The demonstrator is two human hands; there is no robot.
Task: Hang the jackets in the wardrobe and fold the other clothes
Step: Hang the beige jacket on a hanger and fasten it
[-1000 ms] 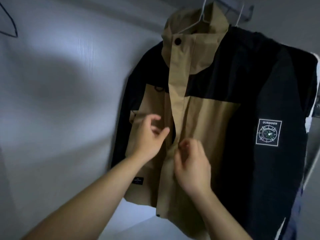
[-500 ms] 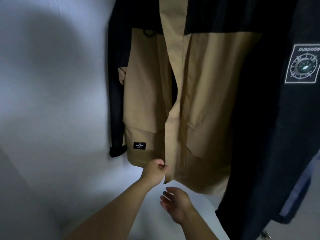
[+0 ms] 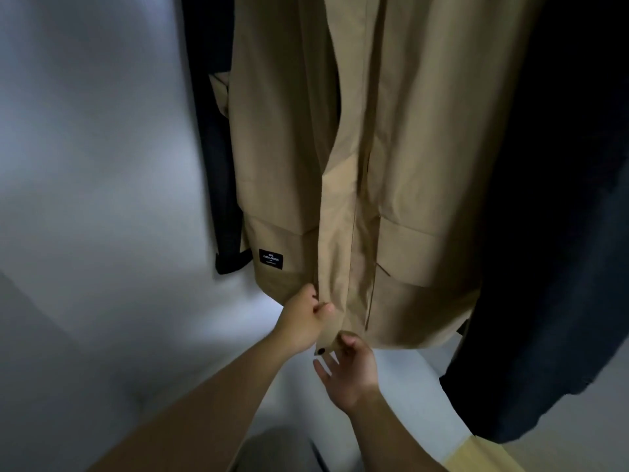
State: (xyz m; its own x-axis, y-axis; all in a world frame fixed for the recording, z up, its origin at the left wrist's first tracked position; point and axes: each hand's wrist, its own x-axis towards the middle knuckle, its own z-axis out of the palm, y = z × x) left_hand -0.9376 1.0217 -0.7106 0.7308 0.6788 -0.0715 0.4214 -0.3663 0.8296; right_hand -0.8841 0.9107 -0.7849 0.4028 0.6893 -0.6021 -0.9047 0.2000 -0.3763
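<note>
My left hand [image 3: 303, 320] pinches the jacket [image 3: 289, 165] by its front edge at the hem. My right hand [image 3: 350, 373], lower fingers half spread, seems to nip the placket's bottom corner by the snap [image 3: 321, 351]. The jacket hangs beside the pale wardrobe wall [image 3: 85, 165]. Hanging looks done; fastening and folding remain, I judge.

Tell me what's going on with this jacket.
A person is working at the bottom of a tan and black jacket that hangs in front of a pale wall. The left hand pinches the front edge just above the hem. The right hand pinches the lower corner of the front flap, beside a black snap. Higher up the front gapes open, so they seem about to fasten or straighten it.
</note>
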